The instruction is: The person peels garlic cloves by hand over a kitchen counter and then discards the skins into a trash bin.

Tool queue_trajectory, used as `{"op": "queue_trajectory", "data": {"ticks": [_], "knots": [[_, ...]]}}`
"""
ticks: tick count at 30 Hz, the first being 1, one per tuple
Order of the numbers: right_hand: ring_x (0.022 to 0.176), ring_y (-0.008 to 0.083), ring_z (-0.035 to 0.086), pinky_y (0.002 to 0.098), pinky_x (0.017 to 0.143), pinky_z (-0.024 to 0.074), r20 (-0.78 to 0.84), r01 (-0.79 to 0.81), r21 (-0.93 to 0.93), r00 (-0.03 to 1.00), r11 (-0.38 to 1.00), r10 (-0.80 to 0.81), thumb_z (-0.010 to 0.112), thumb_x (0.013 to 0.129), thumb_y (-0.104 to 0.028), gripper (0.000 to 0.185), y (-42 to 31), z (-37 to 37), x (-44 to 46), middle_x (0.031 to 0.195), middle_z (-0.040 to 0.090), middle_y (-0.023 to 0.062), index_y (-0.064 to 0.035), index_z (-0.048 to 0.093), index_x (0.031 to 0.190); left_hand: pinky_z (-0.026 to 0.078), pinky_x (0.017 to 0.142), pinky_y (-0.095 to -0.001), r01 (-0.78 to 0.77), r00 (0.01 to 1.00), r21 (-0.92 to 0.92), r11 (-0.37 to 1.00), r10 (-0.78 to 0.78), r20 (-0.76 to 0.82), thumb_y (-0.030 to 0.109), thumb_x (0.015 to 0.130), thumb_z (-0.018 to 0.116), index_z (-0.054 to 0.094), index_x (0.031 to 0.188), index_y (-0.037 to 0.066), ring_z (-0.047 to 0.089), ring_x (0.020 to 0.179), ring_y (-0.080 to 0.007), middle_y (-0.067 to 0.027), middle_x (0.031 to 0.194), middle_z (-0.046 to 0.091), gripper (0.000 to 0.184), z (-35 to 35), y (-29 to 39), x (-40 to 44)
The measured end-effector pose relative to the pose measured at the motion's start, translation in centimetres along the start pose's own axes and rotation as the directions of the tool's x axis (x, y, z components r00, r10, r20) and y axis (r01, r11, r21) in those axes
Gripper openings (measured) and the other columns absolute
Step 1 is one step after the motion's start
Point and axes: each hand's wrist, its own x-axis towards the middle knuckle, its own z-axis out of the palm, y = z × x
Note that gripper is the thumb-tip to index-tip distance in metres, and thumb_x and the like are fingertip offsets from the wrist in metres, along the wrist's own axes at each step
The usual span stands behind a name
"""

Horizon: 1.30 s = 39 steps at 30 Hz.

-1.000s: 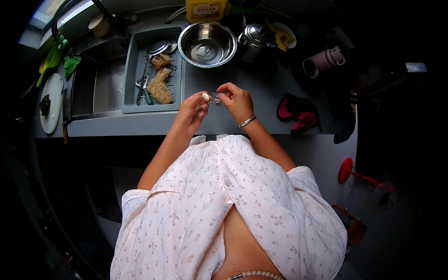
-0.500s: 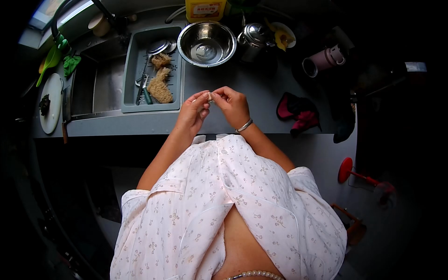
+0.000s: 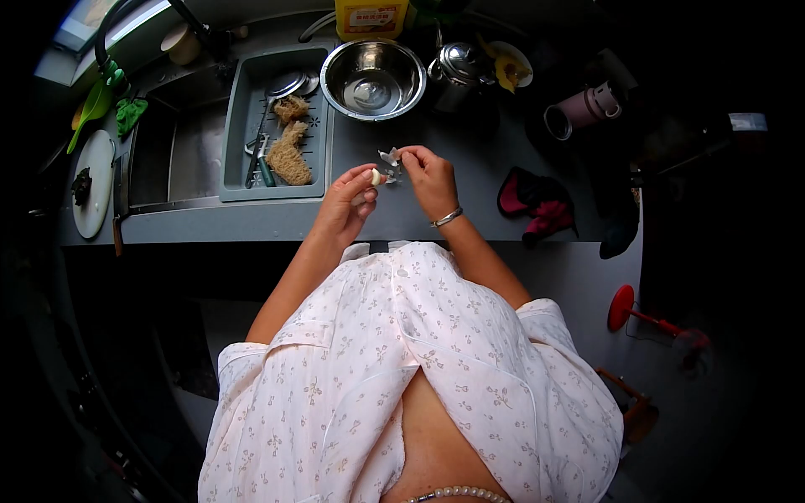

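Left hand [image 3: 348, 201]: mine, thumb and forefinger closed in a pinch; one garlic clove, by its look, between the tips.
Garlic clove [image 3: 376, 177]: pale, small, at the tips of my left fingers, above the counter; its end is left showing, I judge so that my other fingers can get at it.
Right hand [image 3: 429, 180]: mine, thumb and forefinger pressed nearly together; a flake of peel seems caught there. The hand stands a little apart from the clove.
Papery peel [image 3: 388, 158]: white, thin, at my right fingertips; a narrow pinch probably suits so light a thing.
Scraps [image 3: 392, 178]: whitish bits, between and below my hands; whether all lie on the counter I cannot tell.
Counter [image 3: 474, 147]: grey, under both hands, probably handy for catching crumbs.
Metal bowl [image 3: 373, 80]: upright, just beyond my hands, within easy reach, I should think.
Tray [image 3: 226, 151]: grey, slotted, beside the sink [image 3: 197, 159], presumably so that wet things drain.
Loofah pieces [image 3: 288, 155]: two, tan, lying in the tray, likely to dry.
Cloth [image 3: 549, 220]: dark and pink, crumpled, right of my right hand, out of its way.
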Motion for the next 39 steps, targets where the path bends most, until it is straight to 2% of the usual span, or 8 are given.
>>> {"op": "queue_trajectory", "data": {"ticks": [7,10,12,17,25,32,34,39], "knots": [[0.058,0.0098,0.056,0.0245,0.052,0.0418,0.097,-0.033,-0.43,0.992,0.902,0.082,0.067,0.08,-0.016,0.014,0.6,-0.7,-0.2,0.064,0.062,0.0033,-0.0041,0.067,0.087,0.036,0.042,-0.0155,0.005,0.996,0.018,1.0,-0.003,-0.086,0.019,0.089,0.063,0.056,0.094,0.005,0.048,0.057,-0.0033,-0.0058,0.086,0.063,0.016,-0.5,-0.2,0.4],[0.06,0.0134,0.059,0.0261,0.054,0.0458,0.137,-0.039,-0.256,0.988,0.966,0.076,0.071,0.078,-0.023,0.022,1.5,-0.4,-0.2,0.067,0.062,0.0039,-0.0058,0.066,0.09,0.037,0.044,-0.0176,0.017,0.997,-0.019,1.0,-0.018,-0.078,0.016,0.087,0.065,0.056,0.094,0.005,0.051,0.059,-0.0064,-0.0081,0.085,0.064,0.016,-0.8,-0.3,0.5],[0.059,0.0086,0.056,0.0238,0.055,0.0447,0.205,-0.162,0.285,0.973,0.945,0.105,0.073,0.078,-0.026,0.027,1.4,0.8,-0.4,0.069,0.061,0.0005,-0.0037,0.064,0.09,0.037,0.044,-0.0176,0.025,0.996,-0.004,1.0,-0.025,-0.087,0.018,0.087,0.065,0.056,0.094,0.005,0.052,0.059,-0.0067,-0.007,0.083,0.063,0.017,-0.4,-0.5,0.6],[0.064,0.0059,0.057,0.0198,0.059,0.0456,0.261,-0.136,0.296,0.964,0.946,0.056,0.073,0.08,-0.022,0.024,0.4,1.3,-1.0,0.074,0.062,0.0007,-0.0039,0.063,0.092,0.038,0.044,-0.0175,0.045,0.999,0.023,0.999,-0.044,-0.015,0.024,0.089,0.062,0.055,0.097,0.004,0.052,0.06,-0.0077,-0.0052,0.081,0.06,0.024,-0.2,-0.7,1.0],[0.046,0.0064,0.039,0.0199,0.041,0.0301,0.421,-0.501,0.744,0.865,0.442,0.272,0.044,0.089,-0.018,0.013,-0.1,-0.9,-0.6,0.068,0.052,0.0007,-0.0065,0.051,0.087,0.044,0.05,-0.0202,0.047,0.999,-0.012,0.999,-0.047,-0.02,0.045,0.095,0.046,0.053,0.11,0.0,0.059,0.067,-0.0115,-0.0142,0.097,0.063,0.048,0.1,-0.2,0.6],[0.053,0.0102,0.051,0.0218,0.045,0.0362,0.479,-0.393,0.465,0.865,0.794,0.148,0.049,0.086,-0.016,0.016,-1.7,-1.0,-0.8,0.072,0.06,0.0033,-0.005,0.06,0.087,0.046,0.055,-0.0227,0.04,0.997,-0.027,0.999,-0.038,0.064,0.045,0.095,0.045,0.053,0.111,-0.001,0.061,0.07,-0.0146,-0.0136,0.095,0.064,0.049,-0.3,-0.3,1.0],[0.066,0.0117,0.062,0.0232,0.054,0.0458,0.321,0.151,0.154,0.927,0.976,-0.194,0.061,0.083,-0.02,0.02,-3.6,-0.1,-1.8,0.082,0.067,0.0067,-0.0033,0.066,0.093,0.047,0.058,-0.024,0.01,1.0,-0.041,0.999,-0.009,0.027,0.042,0.096,0.045,0.055,0.11,0.0,0.061,0.071,-0.0159,-0.0121,0.092,0.065,0.046,0.5,-0.4,1.0],[0.08,0.0108,0.066,0.0221,0.067,0.05,0.368,0.001,0.063,0.93,0.998,-0.024,0.069,0.081,-0.019,0.025,-3.6,-0.3,-2.0,0.089,0.07,0.0079,-0.0019,0.067,0.1,0.046,0.058,-0.0249,0.009,1.0,-0.013,1.0,-0.009,0.0,0.036,0.097,0.045,0.057,0.106,0.0,0.059,0.071,-0.0148,-0.0082,0.087,0.064,0.039,1.0,-0.1,0.6]]}}
